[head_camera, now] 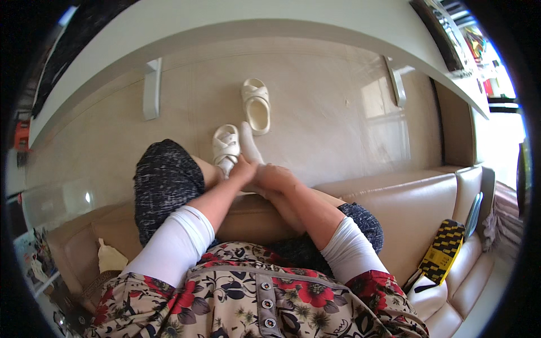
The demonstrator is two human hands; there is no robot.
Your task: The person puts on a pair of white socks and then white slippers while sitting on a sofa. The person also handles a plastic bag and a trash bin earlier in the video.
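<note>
Both my hands are at the ankle of my right foot, which wears a light sock [251, 145] and points toward the floor. My left hand [244, 169] is on the near left side of that ankle. My right hand [277, 177] wraps over its right side, where the sock's top seems to be; the fingers are partly hidden. My left foot rests in a white cross-strap slipper [226, 145], also socked. The matching empty slipper [257, 105] lies on the floor just beyond my right toes.
I sit on a tan leather sofa [401, 203]. A yellow and black package [443, 249] lies on its right part, a cream cloth [110, 257] on its left. Ahead, a white table [270, 10] with a white leg [153, 88] stands over the tiled floor.
</note>
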